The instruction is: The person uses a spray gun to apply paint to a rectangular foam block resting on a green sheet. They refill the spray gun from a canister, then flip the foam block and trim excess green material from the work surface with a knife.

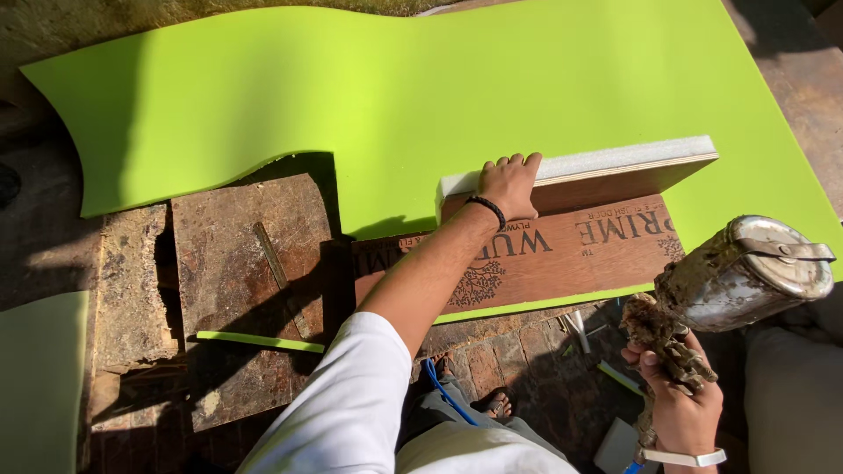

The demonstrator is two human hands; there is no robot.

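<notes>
At the lower right of the frame, nearest the camera, the right hand [676,399] was closed around the grip of a spray gun [702,307], its body caked with dried brown residue and its metal cup [764,263] tilted toward the right edge. A pale band [680,457] circled that wrist. Below centre, a sandalled foot [498,405] stood on the brick floor [518,351], with small scraps lying nearby.

Further up, the left arm in a white sleeve [351,404] reached toward the middle of the frame. The left hand [507,186], a black band at the wrist, lay flat with fingers curled over the edge of a thick plywood strip [615,164], pressing on it. That strip stood on edge just above a brown printed board [562,254].

Left of centre sat worn brown wood blocks [246,254] with a thin green offcut [259,341] lying on them. Beyond everything, a large lime-green sheet [395,88] with a wavy cut edge spread across the upper frame.
</notes>
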